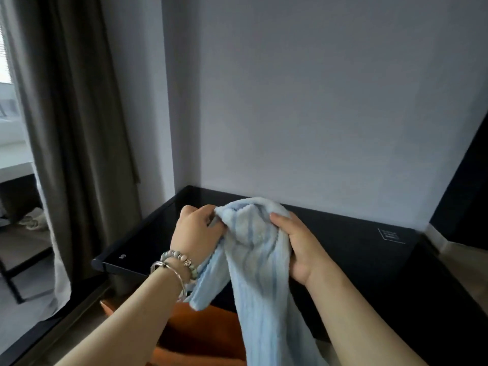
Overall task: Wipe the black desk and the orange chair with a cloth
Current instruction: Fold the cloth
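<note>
A light blue ribbed cloth (257,262) hangs in the air above the black desk (356,247). My left hand (196,233), with bracelets on the wrist, grips its upper left edge. My right hand (298,244) holds its upper right side, thumb on top. The cloth's long end drapes down past the desk's front edge. The glossy black desk stands against the grey wall. Below the desk, between my forearms, part of the orange chair (203,336) shows; most of it is hidden by my arms and the cloth.
A dark curtain (79,128) hangs at the left beside a window. A white-printed label (390,235) marks the desk's back right corner. A dark panel (470,194) rises at the far right. Another dark table frame (15,260) stands beyond the curtain.
</note>
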A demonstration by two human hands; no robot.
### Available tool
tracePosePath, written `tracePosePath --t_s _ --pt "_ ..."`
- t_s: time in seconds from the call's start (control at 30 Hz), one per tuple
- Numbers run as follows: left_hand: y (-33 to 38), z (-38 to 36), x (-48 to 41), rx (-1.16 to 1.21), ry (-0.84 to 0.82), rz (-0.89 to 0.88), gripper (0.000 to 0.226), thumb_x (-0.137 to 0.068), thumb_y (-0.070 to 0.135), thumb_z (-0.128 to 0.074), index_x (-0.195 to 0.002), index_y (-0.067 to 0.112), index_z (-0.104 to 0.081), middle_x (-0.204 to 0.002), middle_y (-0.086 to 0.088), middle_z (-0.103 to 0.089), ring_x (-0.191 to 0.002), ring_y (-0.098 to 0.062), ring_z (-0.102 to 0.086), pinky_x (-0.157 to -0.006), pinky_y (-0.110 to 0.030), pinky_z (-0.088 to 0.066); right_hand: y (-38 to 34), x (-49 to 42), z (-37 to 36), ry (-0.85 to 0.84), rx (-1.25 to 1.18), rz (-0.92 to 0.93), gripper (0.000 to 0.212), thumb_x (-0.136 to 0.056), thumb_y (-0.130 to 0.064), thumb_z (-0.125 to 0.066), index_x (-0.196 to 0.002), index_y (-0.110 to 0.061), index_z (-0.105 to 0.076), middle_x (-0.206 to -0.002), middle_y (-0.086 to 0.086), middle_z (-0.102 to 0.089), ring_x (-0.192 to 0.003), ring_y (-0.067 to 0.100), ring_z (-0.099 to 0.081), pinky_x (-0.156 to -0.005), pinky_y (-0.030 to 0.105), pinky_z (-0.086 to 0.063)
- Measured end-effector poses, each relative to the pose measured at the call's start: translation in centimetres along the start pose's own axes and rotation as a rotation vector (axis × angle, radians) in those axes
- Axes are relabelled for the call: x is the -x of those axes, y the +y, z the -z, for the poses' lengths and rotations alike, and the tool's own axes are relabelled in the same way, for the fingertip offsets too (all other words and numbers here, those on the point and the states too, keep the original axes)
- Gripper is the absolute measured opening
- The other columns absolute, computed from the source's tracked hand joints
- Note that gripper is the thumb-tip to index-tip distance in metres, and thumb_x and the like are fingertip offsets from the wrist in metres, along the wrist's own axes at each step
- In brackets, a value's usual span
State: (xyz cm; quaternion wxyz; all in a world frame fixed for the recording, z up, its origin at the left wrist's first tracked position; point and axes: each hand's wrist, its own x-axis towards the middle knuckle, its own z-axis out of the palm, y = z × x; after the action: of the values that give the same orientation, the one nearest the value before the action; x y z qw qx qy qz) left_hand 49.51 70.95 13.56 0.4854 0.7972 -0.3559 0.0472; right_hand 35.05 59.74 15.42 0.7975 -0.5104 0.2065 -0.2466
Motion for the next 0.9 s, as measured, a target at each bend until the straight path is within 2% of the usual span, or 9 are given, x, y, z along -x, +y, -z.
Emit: tracePosePath --t_s 0.1,0.2,0.27,0.33,0.43,0.57,0.63,0.73,0.9 --pt "0.9 -0.7 -1.6 0.479 -0.104 0.326 0.03 -0.08 0.034 -0.064 -0.069 0.014 -0.045 -0.056 0.002 -0.05 -0.051 -0.014 -0.052 -0.062 -0.027 -0.049 -1.0 -1.5 -1.0 0.016 0.025 0.048 0.023 -0.088 -0.017 -0.06 -0.11 -0.014 -0.055 -0.1 0.011 -0.068 -0.087 0.024 -0.067 -0.069 0.036 -0.054" --pt "1.3 -0.3 -2.9 0.93 -0.397 0.575 0.051 -0.088 0.059 -0.045 -0.088 0.013 -0.067 -0.085 -0.002 -0.069 -0.082 -0.018 -0.066 -0.077 -0.037 -0.053 -1.4 -3.3 -2.0 0.003 0.01 0.043 0.021 -0.087 -0.014 -0.062 -0.106 -0.017 -0.053 -0.099 0.009 -0.066 -0.085 0.022 -0.066 -0.066 0.034 -0.052" --pt "1.2 0.0 -3.2 1.025 -0.516 0.511 0.056 -0.088 0.059 -0.04 -0.103 0.014 -0.069 -0.1 -0.004 -0.072 -0.095 -0.022 -0.068 -0.081 -0.038 -0.052 -1.5 -3.9 -2.4 -0.007 -0.05 0.026 0.036 -0.086 -0.009 -0.062 -0.117 -0.023 -0.048 -0.105 0.007 -0.064 -0.089 0.021 -0.066 -0.068 0.033 -0.053" --pt "0.7 0.0 -3.9 0.989 -0.529 0.384 0.044 -0.086 0.038 -0.053 -0.115 0.006 -0.061 -0.107 -0.013 -0.07 -0.099 -0.027 -0.067 -0.084 -0.042 -0.053 -1.4 -4.9 -2.6 -0.033 -0.031 0.008 0.062 -0.085 -0.005 -0.063 -0.133 -0.035 -0.036 -0.114 0.01 -0.061 -0.096 0.024 -0.065 -0.073 0.036 -0.054" --pt "-0.3 0.5 -5.2 0.864 -0.435 0.333 0.036 -0.082 0.01 -0.065 -0.115 0.001 -0.058 -0.107 -0.02 -0.068 -0.095 -0.032 -0.067 -0.083 -0.043 -0.056 -1.5 -6.0 -2.9 -0.019 0.05 -0.033 0.063 -0.083 0.001 -0.064 -0.135 -0.028 -0.042 -0.113 0.009 -0.062 -0.091 0.023 -0.067 -0.067 0.034 -0.054" --pt "-1.1 0.7 -6.6 0.546 -0.337 0.177 0.018 -0.079 0.014 -0.072 -0.095 0.007 -0.067 -0.094 -0.014 -0.071 -0.087 -0.03 -0.068 -0.081 -0.043 -0.056 -1.5 -7.4 -2.6 0.078 0.084 0.006 0.031 -0.084 -0.001 -0.064 -0.11 -0.018 -0.062 -0.1 0.005 -0.067 -0.084 0.019 -0.066 -0.067 0.03 -0.053" --pt "-1.1 0.6 -7.2 0.538 -0.253 0.155 0.012 -0.078 0.014 -0.074 -0.086 0.009 -0.066 -0.085 -0.01 -0.07 -0.079 -0.026 -0.067 -0.075 -0.038 -0.057 -1.5 -7.7 -2.5 0.134 0.109 0.058 0.016 -0.086 -0.001 -0.06 -0.094 -0.014 -0.066 -0.086 0.005 -0.068 -0.077 0.018 -0.064 -0.067 0.029 -0.052" --pt "-1.0 0.5 -7.8 0.579 -0.146 0.139 0.016 -0.075 0.014 -0.076 -0.077 0.008 -0.061 -0.073 -0.006 -0.062 -0.068 -0.019 -0.058 -0.066 -0.033 -0.05 -1.6 -8.2 -2.0 0.246 0.121 0.129 0.024 -0.088 0.006 -0.044 -0.08 -0.012 -0.058 -0.078 0.006 -0.057 -0.067 0.017 -0.051 -0.059 0.029 -0.042" --pt "-0.5 0.1 -8.3 0.484 -0.123 0.04 0.031 -0.072 0.019 -0.079 -0.071 0.002 -0.054 -0.061 -0.003 -0.05 -0.052 -0.009 -0.047 -0.05 -0.024 -0.04 -2.1 -8.9 -1.4 0.278 0.27 0.102 0.02 -0.09 -0.005 -0.042 -0.092 -0.022 -0.052 -0.092 0.005 -0.051 -0.078 0.019 -0.047 -0.067 0.034 -0.04"
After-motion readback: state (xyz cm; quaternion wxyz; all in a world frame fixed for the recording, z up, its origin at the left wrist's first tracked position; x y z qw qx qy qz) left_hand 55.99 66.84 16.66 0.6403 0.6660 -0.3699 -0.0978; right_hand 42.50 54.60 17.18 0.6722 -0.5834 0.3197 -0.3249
